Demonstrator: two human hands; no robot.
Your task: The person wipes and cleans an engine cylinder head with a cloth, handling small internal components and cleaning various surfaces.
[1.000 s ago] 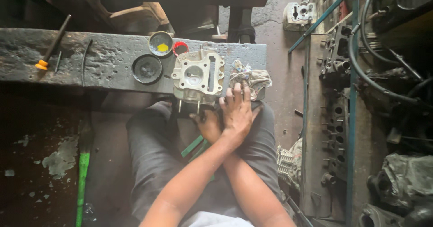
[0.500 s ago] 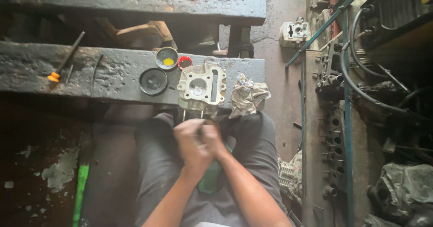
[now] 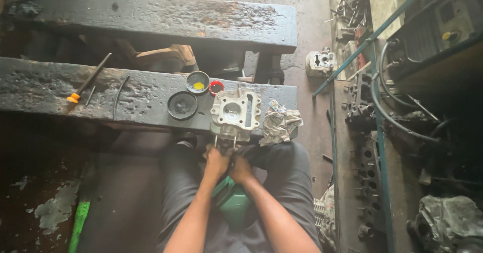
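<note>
one metal cylinder head point(image 3: 235, 113) sits at the near edge of the dark table point(image 3: 141, 99). both hands, left hand point(image 3: 217, 161) and right hand point(image 3: 240, 168), press together just below it; whether each grip is closed, i cannot tell. nearby: two round lids point(image 3: 182, 105), one red ring point(image 3: 216, 87), one crumpled rag point(image 3: 279, 123), one orange-handled screwdriver point(image 3: 88, 79).

Both forearms are reaching forward from the bottom of the view and converging over the lap. The left hand point(image 3: 216, 163) and right hand point(image 3: 240, 169) are pressing side by side, fingers curled and knuckles facing up.
</note>
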